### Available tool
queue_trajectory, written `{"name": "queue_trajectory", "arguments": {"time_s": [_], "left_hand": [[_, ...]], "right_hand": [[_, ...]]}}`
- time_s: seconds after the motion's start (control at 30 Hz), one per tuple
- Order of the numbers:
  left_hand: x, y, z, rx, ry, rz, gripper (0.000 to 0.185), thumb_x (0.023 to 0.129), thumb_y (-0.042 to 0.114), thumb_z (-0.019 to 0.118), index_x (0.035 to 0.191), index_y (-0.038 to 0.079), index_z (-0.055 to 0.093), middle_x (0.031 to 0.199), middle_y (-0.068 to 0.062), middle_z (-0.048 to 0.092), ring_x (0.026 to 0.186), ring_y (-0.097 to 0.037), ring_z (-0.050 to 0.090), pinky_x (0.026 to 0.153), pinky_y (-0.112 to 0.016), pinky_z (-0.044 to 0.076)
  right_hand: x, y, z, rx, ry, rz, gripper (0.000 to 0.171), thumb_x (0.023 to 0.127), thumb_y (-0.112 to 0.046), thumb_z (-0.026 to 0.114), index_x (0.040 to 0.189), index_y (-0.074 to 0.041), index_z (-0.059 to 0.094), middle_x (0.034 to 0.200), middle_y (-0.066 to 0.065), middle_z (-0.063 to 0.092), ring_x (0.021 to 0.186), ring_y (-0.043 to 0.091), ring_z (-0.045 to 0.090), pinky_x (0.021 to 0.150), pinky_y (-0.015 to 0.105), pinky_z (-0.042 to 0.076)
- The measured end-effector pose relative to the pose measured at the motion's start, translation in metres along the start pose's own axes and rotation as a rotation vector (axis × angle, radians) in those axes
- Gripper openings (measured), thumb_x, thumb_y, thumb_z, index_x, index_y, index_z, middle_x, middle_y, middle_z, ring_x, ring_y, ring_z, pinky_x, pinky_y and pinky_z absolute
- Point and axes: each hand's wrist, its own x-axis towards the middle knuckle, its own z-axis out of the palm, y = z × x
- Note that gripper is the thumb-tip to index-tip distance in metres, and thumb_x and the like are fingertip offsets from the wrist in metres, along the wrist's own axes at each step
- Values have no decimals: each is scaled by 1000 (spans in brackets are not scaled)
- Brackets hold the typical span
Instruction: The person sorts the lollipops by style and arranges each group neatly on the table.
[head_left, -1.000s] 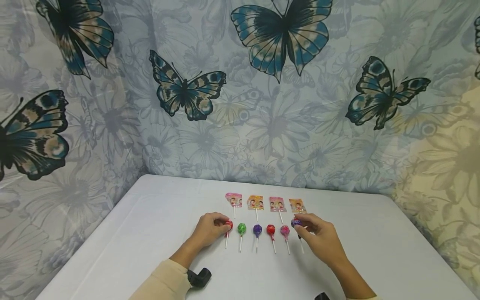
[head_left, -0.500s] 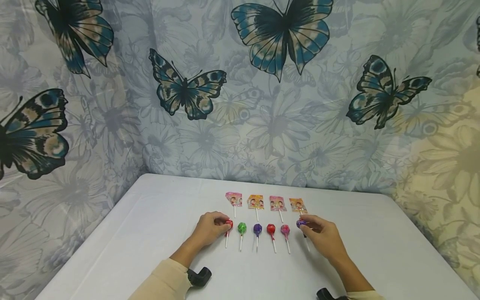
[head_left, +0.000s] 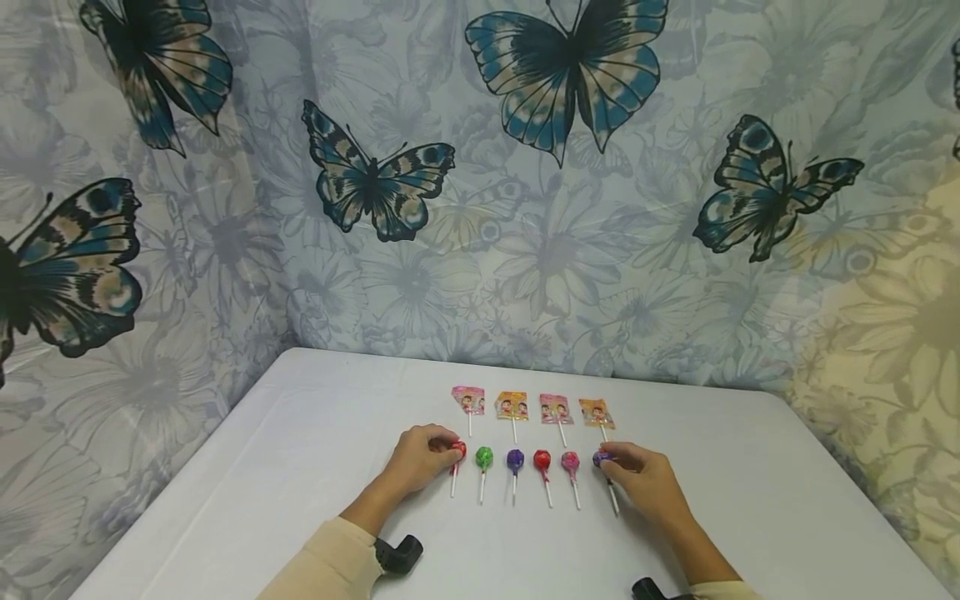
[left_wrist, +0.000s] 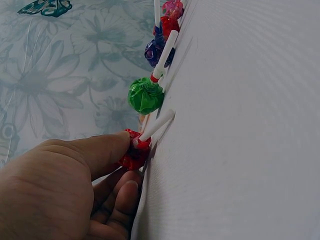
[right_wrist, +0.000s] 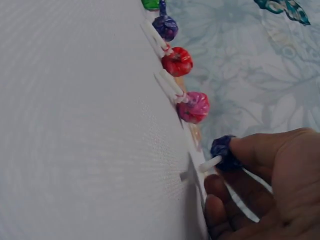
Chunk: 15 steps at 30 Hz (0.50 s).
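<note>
My left hand [head_left: 422, 458] pinches the head of a red lollipop [left_wrist: 136, 155] at the left end of the front row, its white stick pointing toward me. At the other end of that row, my right hand [head_left: 651, 482] grips a purple lollipop [right_wrist: 225, 152] by its wrapped head between thumb and fingers. Between the hands lie a green lollipop [head_left: 483, 458], another purple lollipop [head_left: 515, 460], a second red lollipop [head_left: 542, 461] and a pink lollipop [head_left: 571, 463], spaced out with sticks toward me.
Behind them runs a row of flat-packed lollipops: a pink packet [head_left: 469, 400], an orange packet [head_left: 512, 406], another pink packet [head_left: 555, 408] and another orange packet [head_left: 597, 412]. All lie on a white table [head_left: 337, 400] before a butterfly-print cloth [head_left: 412, 292].
My right hand has shifted the purple lollipop a little to the right, away from the pink one, then slightly toward me. The left hand has stayed on the red lollipop.
</note>
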Motion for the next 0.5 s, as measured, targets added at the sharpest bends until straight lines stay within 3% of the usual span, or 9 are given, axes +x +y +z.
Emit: {"name": "queue_trajectory", "arguments": {"time_s": [0.27, 0.5], "left_hand": [[0, 0, 0, 1, 1, -2, 16, 81, 10, 78, 95, 5, 73, 76, 5, 60, 69, -12, 53, 60, -25, 44], [-1, 0, -1, -3, 0, 4, 17, 80, 10, 79, 95, 4, 73, 75, 5, 59, 69, -12, 52, 59, -25, 44]], "right_hand": [[2, 11, 7, -92, 10, -22, 25, 86, -8, 71, 111, -4, 71, 101, 10, 70, 96, 28, 64, 85, 46, 48], [0, 10, 8, -121, 17, -10, 27, 86, -9, 71, 112, -3, 71, 101, 11, 70, 96, 30, 64, 86, 50, 46]]}}
